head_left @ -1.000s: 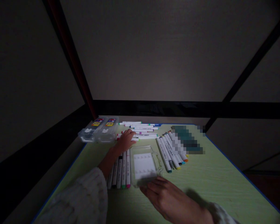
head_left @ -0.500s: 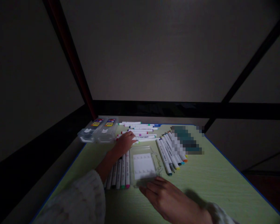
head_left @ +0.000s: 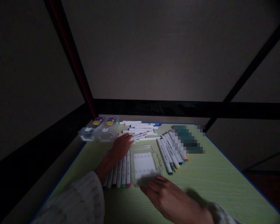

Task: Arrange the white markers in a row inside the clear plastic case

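My left hand (head_left: 121, 145) is closed on the end of a white marker (head_left: 142, 136) with a green tip, raised at a slant over other markers. Under my left wrist lies a row of white markers (head_left: 123, 171) with coloured ends, partly hidden by the arm. To the right of the row is a clear plastic case (head_left: 143, 147) with a white printed sheet (head_left: 144, 165) inside. My right hand (head_left: 169, 196) lies at the case's near edge, palm down, fingers loosely stretched and holding nothing I can see.
Several loose white markers (head_left: 140, 125) lie across the far side of the table. Another group of markers (head_left: 166, 155) slants at the right, beside a blurred dark green patch (head_left: 186, 137). Two clear boxes (head_left: 107, 129) with yellow labels stand at the far left. A blue edge (head_left: 245, 180) borders the table.
My left hand has drawn back slightly towards me and left, and its marker has gone from lying among the others to a raised slant. My right hand stays nearly in place.
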Motion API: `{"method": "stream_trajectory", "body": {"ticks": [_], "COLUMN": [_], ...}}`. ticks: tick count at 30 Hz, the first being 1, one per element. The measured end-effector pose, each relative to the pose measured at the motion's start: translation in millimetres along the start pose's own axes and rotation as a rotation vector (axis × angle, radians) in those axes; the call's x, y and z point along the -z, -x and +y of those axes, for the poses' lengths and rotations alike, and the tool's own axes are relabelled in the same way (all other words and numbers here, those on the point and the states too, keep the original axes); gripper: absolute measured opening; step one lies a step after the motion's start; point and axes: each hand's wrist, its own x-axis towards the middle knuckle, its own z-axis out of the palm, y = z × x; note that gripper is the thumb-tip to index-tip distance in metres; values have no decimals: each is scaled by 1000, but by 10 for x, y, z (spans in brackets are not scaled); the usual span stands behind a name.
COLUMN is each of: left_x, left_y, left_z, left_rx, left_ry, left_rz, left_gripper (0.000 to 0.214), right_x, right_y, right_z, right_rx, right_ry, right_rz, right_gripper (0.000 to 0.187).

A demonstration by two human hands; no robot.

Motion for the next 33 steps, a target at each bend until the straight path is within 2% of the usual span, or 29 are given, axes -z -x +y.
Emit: {"method": "stream_trajectory", "body": {"ticks": [5,10,13,18,24,33], "left_x": [32,9,-15,39,135,214], "left_y": [114,215,259,305,320,344], "left_z": [15,28,28,-7,-22,19], "left_rx": [30,-83,-137,-154,-168,-194], "left_ry": [33,82,26,-66,-110,-137], "left_rz": [37,81,101,147,128,82], "left_gripper": [27,28,24,19,20,21], "right_x": [1,-8,-17,-52,-71,-63], "right_y": [-6,-1,8,19,22,29], "right_z": [7,10,15,26,24,19], "right_rx": [12,9,20,27,33,62], "right_ry": [-3,-1,-11,20,33,57], "right_rz": [7,3,22,58,100,91], "right_gripper": [31,30,31,31,30,32]}}
